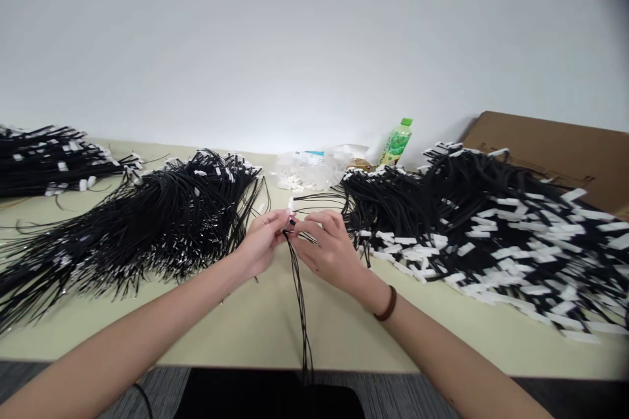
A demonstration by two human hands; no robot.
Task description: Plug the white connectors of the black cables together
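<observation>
Pale worktop (255, 321) is pretty buried: black cable piles left (147, 222), far left (44, 160) and right (491, 222), plus a plastic bag (307, 170), green bottle (396, 142) and cardboard (550, 150) along the back.

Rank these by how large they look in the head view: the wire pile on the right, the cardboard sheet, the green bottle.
1. wire pile on the right, clearly largest.
2. cardboard sheet, partly cut off by the frame edge.
3. green bottle, smallest, though it stands farther back, which shrinks it.
</observation>
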